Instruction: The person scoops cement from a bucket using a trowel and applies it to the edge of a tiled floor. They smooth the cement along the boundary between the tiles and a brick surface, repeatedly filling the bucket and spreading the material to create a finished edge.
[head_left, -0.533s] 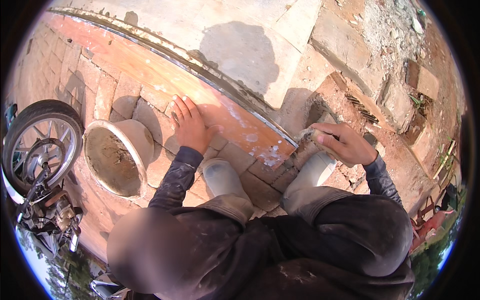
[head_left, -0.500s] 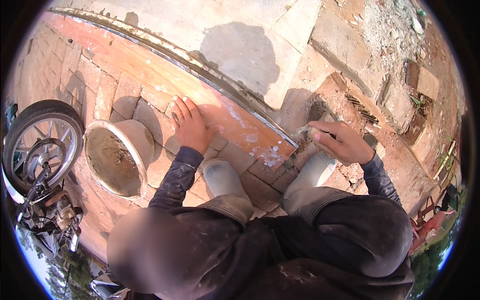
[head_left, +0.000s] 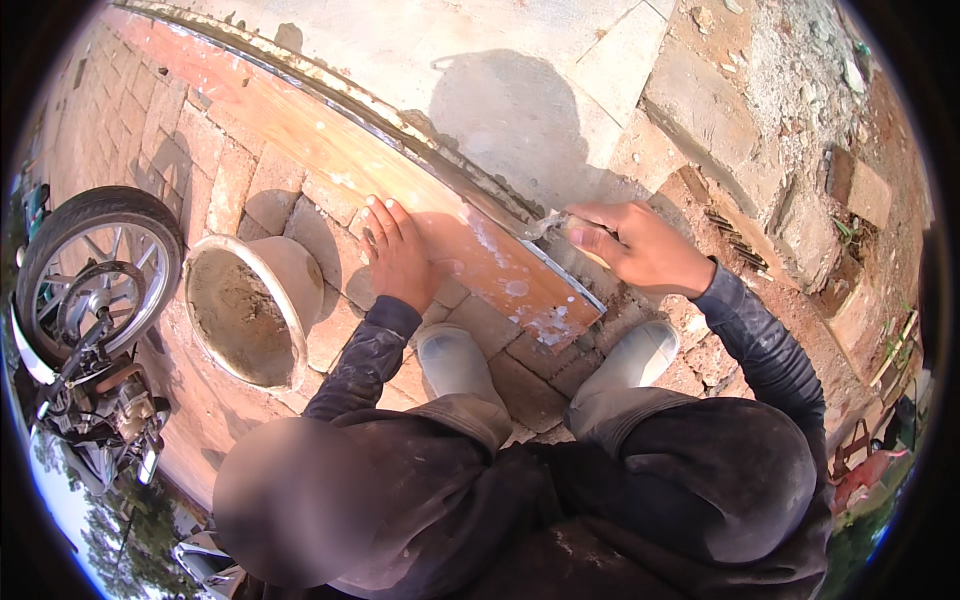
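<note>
My left hand [head_left: 398, 255] lies with fingers stretched out on the near edge of a long orange-brown wooden board [head_left: 335, 140] spotted with white. My right hand [head_left: 640, 248] is closed round the handle of a small trowel [head_left: 545, 227]. The trowel's grey tip is at the board's far edge, by its right end, over the strip of wet mortar [head_left: 455, 158] between board and slab; whether it touches is hard to tell. A bucket [head_left: 298, 290] with grey-brown mortar inside stands left of my left hand.
Beyond the board lies a pale concrete slab [head_left: 400, 60] with my shadow on it. A motorcycle's front wheel [head_left: 100, 275] is at the left. Broken bricks [head_left: 860, 190] and rubble lie at the right. My boots [head_left: 455, 360] stand on brick paving, close to the board.
My right hand has moved left and away from me with the trowel, from beyond the board's right end to its far edge. My left hand stays on the board. The view has shifted slightly.
</note>
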